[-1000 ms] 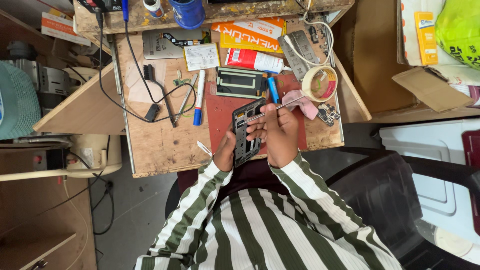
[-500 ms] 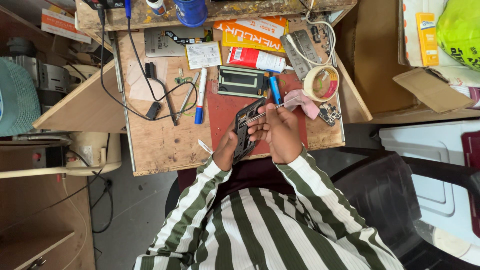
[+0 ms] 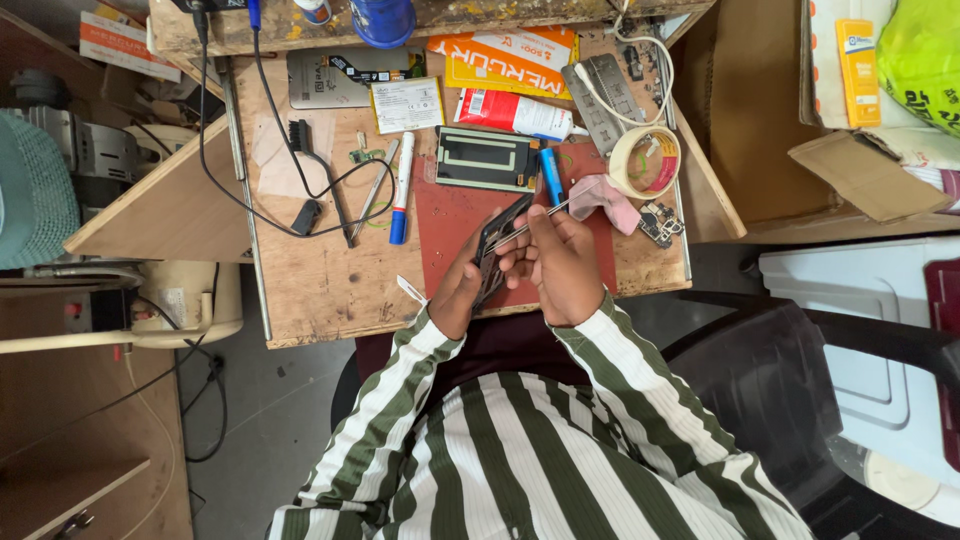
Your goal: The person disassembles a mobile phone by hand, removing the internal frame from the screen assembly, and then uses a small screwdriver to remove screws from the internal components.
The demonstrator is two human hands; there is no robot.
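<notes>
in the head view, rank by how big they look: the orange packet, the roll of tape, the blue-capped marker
1. orange packet, clearly the largest.
2. roll of tape.
3. blue-capped marker: longer than the roll is wide, but far slimmer, so it covers less area. All three lie on the same workbench.

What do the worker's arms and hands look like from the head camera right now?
Both arms wear long sleeves with broad dark green and white stripes, ending in cuffs at the wrists. The left hand and right hand are bare: no gloves show, and no rings or watch can be made out.
</notes>
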